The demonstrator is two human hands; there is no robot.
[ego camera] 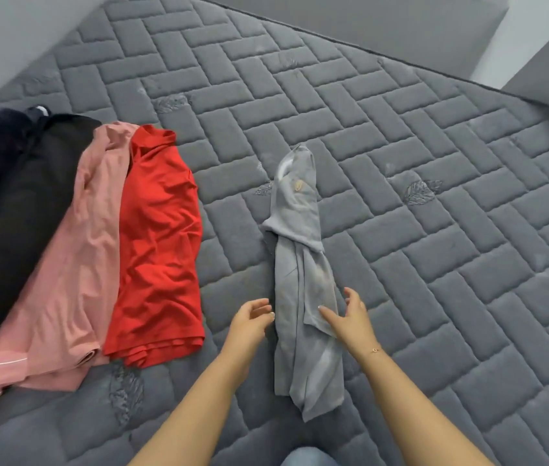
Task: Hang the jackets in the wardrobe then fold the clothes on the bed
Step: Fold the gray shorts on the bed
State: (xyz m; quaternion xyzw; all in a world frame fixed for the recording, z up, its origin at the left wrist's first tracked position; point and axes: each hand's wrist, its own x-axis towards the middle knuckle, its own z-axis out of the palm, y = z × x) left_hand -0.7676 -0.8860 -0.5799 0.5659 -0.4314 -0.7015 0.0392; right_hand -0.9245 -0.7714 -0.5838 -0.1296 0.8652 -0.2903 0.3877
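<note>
Flanking the grey shirt [300,264] with its small unreadable gold logo: both hands.

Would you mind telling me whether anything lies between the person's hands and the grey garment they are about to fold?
Nothing visible does. The left hand sits just beside the grey garment over bare mattress, and the right hand already touches it. The red shirt lies apart, further left.

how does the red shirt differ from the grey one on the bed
The red shirt lies broad and overlaps the pink garment in the row at left; the grey shirt is folded into a narrow strip and lies alone, between the left hand and the right hand. Both rest on the mattress.
</note>
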